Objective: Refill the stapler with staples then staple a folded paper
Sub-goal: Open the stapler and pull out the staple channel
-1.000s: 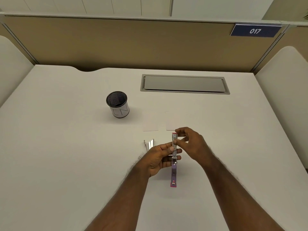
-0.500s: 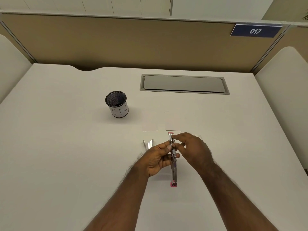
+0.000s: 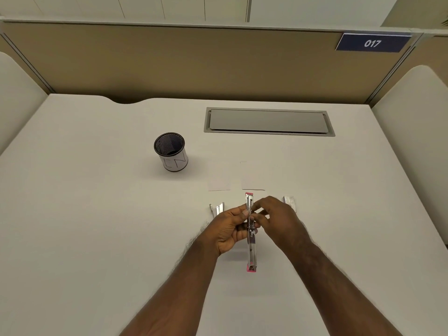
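Stapler (image 3: 250,248): opened out flat in one long line, pink tips at the near and far ends, held low over the tabletop (image 3: 97,238) at mid-front. Whether the near tip touches the surface cannot be told.

Left hand (image 3: 230,229): fingers curled round the stapler's middle from the left, thumb lying on the metal channel.

Right hand (image 3: 278,219): fingertips pinched at the channel just beyond the left thumb, from the right side. Whether staples lie between them is too small to tell.

Staple strips (image 3: 217,209): a few short metal pieces on the tabletop just left of the left hand, apart from it.

Staple box (image 3: 289,202): small, pale, flat on the tabletop just beyond the right hand.

Papers (image 3: 219,181): two white folded pieces side by side, just beyond the stapler's far tip.

Cup (image 3: 171,152): black mesh, white label, upright, well to the far left.

Grey hatch (image 3: 269,121): set in the tabletop, farther back.

Partition sign (image 3: 372,43): reads 017.
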Tool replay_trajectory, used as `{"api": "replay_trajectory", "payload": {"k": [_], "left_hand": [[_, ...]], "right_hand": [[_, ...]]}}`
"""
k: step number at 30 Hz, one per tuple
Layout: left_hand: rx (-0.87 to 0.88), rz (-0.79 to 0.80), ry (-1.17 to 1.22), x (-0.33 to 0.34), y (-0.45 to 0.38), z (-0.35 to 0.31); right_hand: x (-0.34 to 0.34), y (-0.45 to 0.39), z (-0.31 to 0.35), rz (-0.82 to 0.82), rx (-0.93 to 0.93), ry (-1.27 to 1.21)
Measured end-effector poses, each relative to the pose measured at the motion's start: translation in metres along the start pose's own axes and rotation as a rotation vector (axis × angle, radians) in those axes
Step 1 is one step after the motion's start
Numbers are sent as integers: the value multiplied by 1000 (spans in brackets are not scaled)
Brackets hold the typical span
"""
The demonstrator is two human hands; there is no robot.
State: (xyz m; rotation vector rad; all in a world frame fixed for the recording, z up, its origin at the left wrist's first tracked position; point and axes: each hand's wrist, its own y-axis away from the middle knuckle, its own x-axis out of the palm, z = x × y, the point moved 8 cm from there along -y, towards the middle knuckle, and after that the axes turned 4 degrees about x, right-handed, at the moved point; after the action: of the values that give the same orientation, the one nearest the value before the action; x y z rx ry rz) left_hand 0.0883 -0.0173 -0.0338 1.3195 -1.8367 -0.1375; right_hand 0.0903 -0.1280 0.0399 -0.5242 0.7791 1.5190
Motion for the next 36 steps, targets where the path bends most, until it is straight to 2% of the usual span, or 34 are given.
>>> {"api": "replay_trajectory", "payload": {"k": [11, 20, 23, 26, 30, 36], "left_hand": [[20, -45, 18, -4, 1, -5], [28, -82, 92, -6, 1, -12], [32, -45, 86, -2, 2, -14], [38, -6, 34, 3, 2, -12], [32, 0, -3, 7, 2, -10], [40, 14, -42, 12, 2, -9]], "right_hand": [[-7, 4, 10, -46, -84, -22], [-7, 25, 22, -71, -306, 112], [-19, 28, 23, -123, -269, 31], [-34, 17, 13, -213, -148, -101], [-32, 0, 4, -142, -48, 60], [-27, 0, 11, -164, -94, 292]]}}
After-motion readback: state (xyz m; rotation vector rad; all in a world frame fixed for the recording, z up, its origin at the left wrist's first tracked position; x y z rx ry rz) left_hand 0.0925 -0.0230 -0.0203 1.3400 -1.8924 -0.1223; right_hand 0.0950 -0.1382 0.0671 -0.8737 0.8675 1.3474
